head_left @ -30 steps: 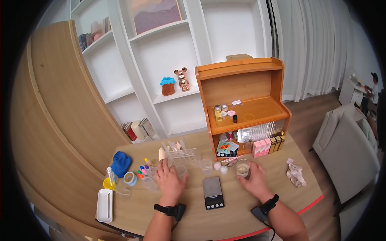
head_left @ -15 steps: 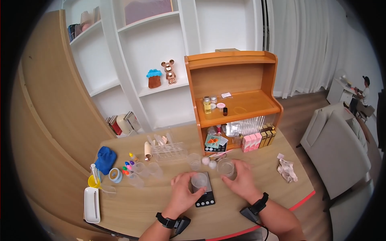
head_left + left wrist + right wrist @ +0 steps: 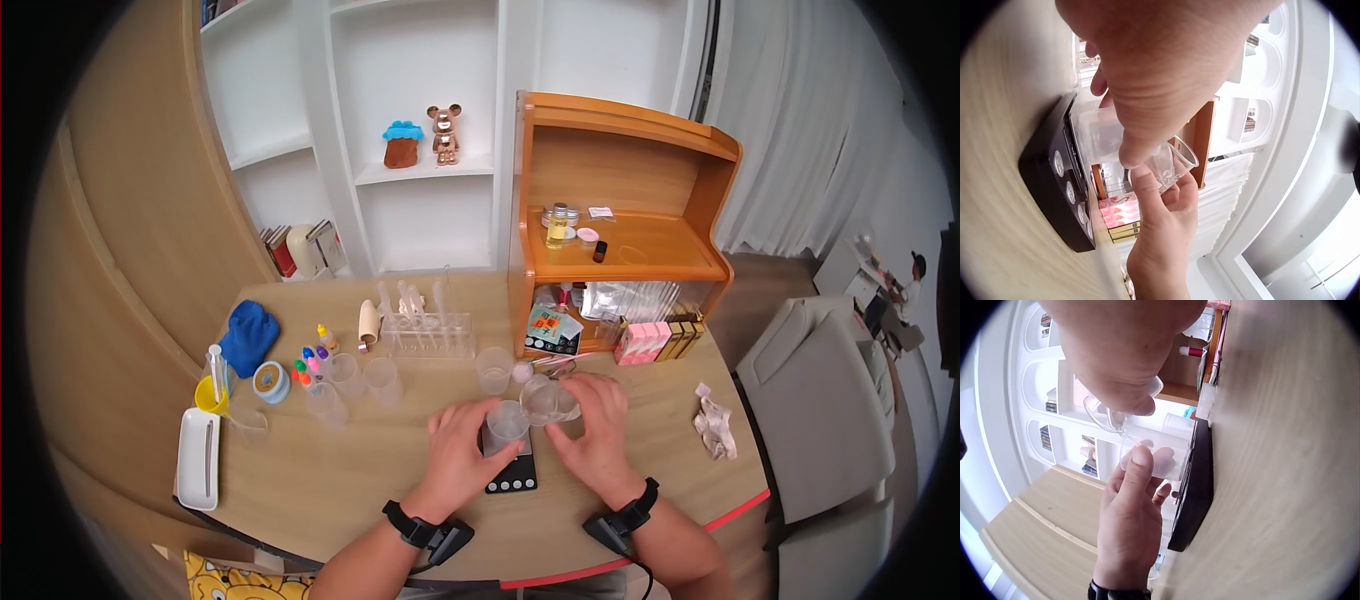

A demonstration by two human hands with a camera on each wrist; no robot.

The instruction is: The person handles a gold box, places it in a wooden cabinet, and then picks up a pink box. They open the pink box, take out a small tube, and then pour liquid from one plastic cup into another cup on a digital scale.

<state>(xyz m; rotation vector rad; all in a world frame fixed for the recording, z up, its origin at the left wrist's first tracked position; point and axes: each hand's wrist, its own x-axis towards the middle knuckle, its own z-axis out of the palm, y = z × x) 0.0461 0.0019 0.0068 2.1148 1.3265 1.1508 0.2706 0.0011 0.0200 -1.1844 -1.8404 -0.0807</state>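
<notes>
My left hand grips a frosted plastic cup that stands upright over the black digital scale. In the right wrist view, its thumb and fingers wrap this cup close to the scale's plate. My right hand holds a clear glass beaker, tipped to the left. The beaker's lip is right at the cup's rim, and a thin trickle of clear liquid shows between them. In the left wrist view, printed markings show on the tilted beaker.
Several plastic cups and colored dropper bottles stand at left. A test tube rack is behind them. One cup stands behind the scale, near the wooden shelf. A white tray lies far left, a crumpled cloth right.
My left hand has brought a plastic cup from the cups on the left to the scale. My right hand has moved the beaker left and tilted it over that cup.
</notes>
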